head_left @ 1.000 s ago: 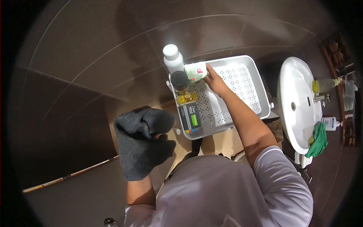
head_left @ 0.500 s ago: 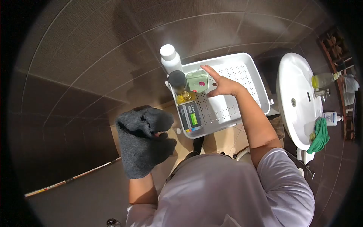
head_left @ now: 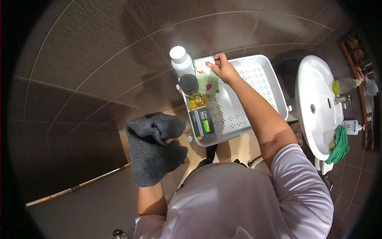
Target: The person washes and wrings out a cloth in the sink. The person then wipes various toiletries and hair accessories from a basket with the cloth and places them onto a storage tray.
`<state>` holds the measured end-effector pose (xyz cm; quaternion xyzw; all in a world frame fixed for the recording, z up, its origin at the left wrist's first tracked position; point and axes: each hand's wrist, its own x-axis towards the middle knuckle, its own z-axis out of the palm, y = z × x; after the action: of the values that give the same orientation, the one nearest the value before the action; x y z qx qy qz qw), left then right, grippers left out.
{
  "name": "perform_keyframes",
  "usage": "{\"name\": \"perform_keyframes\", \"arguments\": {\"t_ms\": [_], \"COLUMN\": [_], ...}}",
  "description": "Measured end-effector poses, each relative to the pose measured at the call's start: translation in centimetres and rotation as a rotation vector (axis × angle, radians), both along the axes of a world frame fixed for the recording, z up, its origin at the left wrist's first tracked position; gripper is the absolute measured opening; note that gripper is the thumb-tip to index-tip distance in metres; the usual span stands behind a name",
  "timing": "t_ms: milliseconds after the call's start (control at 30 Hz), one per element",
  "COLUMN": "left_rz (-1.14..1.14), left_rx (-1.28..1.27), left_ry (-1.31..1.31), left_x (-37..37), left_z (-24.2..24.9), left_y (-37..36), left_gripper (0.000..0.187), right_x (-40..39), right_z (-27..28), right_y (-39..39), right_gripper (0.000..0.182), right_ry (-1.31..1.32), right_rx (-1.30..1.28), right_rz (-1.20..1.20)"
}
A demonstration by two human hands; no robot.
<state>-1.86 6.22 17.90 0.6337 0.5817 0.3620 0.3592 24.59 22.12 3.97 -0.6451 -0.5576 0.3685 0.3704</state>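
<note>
My right hand grips the top right corner of a light green box with pink flowers, thumb on its face. This box stands in the white perforated tray, beside a white bottle and a dark-lidded jar. A small bottle of yellow liquid and a black Dove box sit nearer me in the same row. At the left, away from the tray, a thick dark grey cloth wraps my left hand; only a bit of finger shows in its fold.
A white washbasin is at the right, with a green cloth over its edge. Yellow soap bottle and white pump bottle stand behind it. A brown tiled wall runs behind the tray.
My right hand was open above the tray; it has moved up and left and taken hold of the green flowered box, which now appears raised or tilted. The left hand stays with the cloth.
</note>
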Motion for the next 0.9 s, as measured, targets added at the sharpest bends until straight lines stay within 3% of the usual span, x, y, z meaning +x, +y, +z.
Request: {"name": "perform_keyframes", "arguments": {"t_ms": [67, 167, 267, 333, 500, 600, 667, 900], "left_rz": [-0.059, -0.146, -0.012, -0.06, -0.101, -0.179, -0.089, 0.011], "left_rx": [0.04, 0.18, 0.114, 0.154, 0.198, 0.292, 0.121, -0.182], "left_ry": [0.337, 0.305, 0.201, 0.212, 0.218, 0.429, 0.086, -0.339], "left_x": [0.3, -0.4, 0.4, 0.8, 0.8, 1.3, 1.2, 1.6], "left_z": [0.7, -0.3, -0.5, 0.3, 0.4, 1.1, 0.0, 0.9], "left_y": [0.2, 0.5, 0.4, 0.5, 0.5, 0.5, 0.4, 0.5], "left_gripper": [0.035, 0.031, 0.031, 0.032, 0.034, 0.035, 0.032, 0.03], "right_x": [-0.4, -0.7, -0.8, -1.2, -1.6, -1.7, -1.9, -1.5], "right_z": [-0.5, -0.5, -1.9, -1.9, -2.7, -2.5, -2.0, -3.7], "right_y": [0.2, 0.2, -0.1, -1.0, -4.0, -5.0, -5.5, -5.6], "right_gripper": [0.049, 0.044, 0.041, 0.05, 0.059, 0.065, 0.068, 0.072], "right_ry": [0.036, -0.071, 0.072, 0.271, 0.134, 0.082, 0.131, 0.037], "right_rx": [0.071, -0.007, 0.118, 0.119, 0.154, 0.072, 0.007, 0.155], "right_rz": [-0.064, -0.019, -0.059, -0.104, -0.104, -0.027, 0.024, 0.0]}}
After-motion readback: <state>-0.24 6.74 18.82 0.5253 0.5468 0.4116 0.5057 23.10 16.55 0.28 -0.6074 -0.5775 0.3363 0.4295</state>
